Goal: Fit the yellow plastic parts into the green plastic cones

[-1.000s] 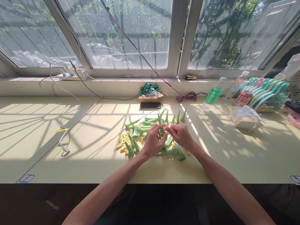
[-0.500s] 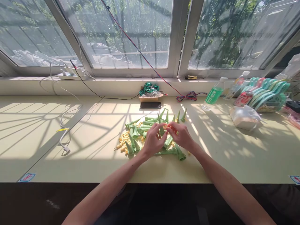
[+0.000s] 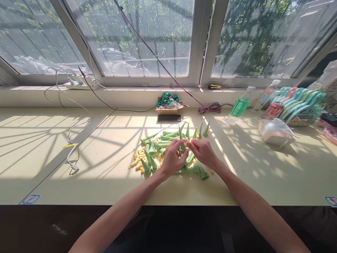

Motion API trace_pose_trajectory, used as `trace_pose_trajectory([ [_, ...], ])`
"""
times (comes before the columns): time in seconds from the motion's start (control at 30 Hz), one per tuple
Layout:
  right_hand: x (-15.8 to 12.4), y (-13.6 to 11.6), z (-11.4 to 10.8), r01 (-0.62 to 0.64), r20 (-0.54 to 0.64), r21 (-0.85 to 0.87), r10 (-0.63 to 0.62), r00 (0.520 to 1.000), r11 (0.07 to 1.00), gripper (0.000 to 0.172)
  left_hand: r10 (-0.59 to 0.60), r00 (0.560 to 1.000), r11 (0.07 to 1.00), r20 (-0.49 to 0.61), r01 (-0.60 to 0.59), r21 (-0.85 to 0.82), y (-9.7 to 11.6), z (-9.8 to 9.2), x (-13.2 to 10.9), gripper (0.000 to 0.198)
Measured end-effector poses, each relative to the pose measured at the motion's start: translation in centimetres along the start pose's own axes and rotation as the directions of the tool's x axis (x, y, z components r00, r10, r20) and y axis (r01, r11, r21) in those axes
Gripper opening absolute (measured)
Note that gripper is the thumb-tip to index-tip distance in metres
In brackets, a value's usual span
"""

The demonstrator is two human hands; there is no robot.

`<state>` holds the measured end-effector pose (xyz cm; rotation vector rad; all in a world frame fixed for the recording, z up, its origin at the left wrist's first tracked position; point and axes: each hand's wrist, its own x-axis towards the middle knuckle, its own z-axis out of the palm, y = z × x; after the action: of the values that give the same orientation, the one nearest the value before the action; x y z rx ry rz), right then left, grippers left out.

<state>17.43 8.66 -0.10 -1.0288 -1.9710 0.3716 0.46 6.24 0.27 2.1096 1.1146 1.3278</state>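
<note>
My left hand [image 3: 173, 157] is above the pile with its fingers curled in a pinch. Its fingertips meet those of my right hand [image 3: 203, 151], which is also pinched. Whatever small piece lies between the fingertips is hidden. A green cone-shaped spike [image 3: 180, 134] rises just behind my left fingers; I cannot tell if it is held or standing. Around the hands lie several green plastic spikes [image 3: 168, 137], some on their sides and some upright. Small yellow plastic pieces [image 3: 137, 160] are heaped at the left. A green spike with a wide collar [image 3: 202, 173] lies below my right wrist.
Behind the pile are a black phone [image 3: 169, 118] and a small cardboard box [image 3: 170, 111]. A green-labelled bottle [image 3: 239, 107], a drink can [image 3: 273, 110], a plastic-wrapped bundle [image 3: 276, 131] and hangers [image 3: 302, 105] stand at right. A white cable [image 3: 75, 154] lies left.
The fingertips of both hands have shifted slightly and closed nearer together. The spike behind my left fingers sits a little further right. The rest of the pile looks the same.
</note>
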Motion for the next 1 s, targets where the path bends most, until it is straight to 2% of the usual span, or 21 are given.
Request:
trace_pose_trajectory([
  [0.17,-0.05,-0.11,0.01,-0.011,0.000,-0.010,0.011,1.000,1.000,0.049,-0.013,1.000,1.000,0.008,0.013,-0.004,0.04,0.00,0.01,0.027],
  [0.4,-0.15,-0.43,-0.18,-0.013,-0.036,0.023,0.014,0.999,1.000,0.026,-0.040,0.999,0.999,-0.029,0.040,-0.014,0.10,-0.09,0.13,0.029],
  [0.57,-0.26,-0.48,-0.23,0.008,-0.012,0.063,-0.008,1.000,0.998,0.019,-0.046,0.999,0.999,-0.027,0.046,-0.009,0.14,-0.13,0.14,0.030],
  [0.77,-0.21,-0.20,-0.13,0.000,-0.006,0.022,0.000,1.000,1.000,0.022,-0.041,0.999,0.999,-0.031,0.041,0.003,0.14,-0.07,0.15,0.030],
  [1.0,-0.08,0.07,0.02,0.001,-0.019,-0.008,-0.001,1.000,1.000,0.041,-0.022,1.000,1.000,-0.012,0.022,-0.006,0.09,-0.08,0.06,0.029],
])
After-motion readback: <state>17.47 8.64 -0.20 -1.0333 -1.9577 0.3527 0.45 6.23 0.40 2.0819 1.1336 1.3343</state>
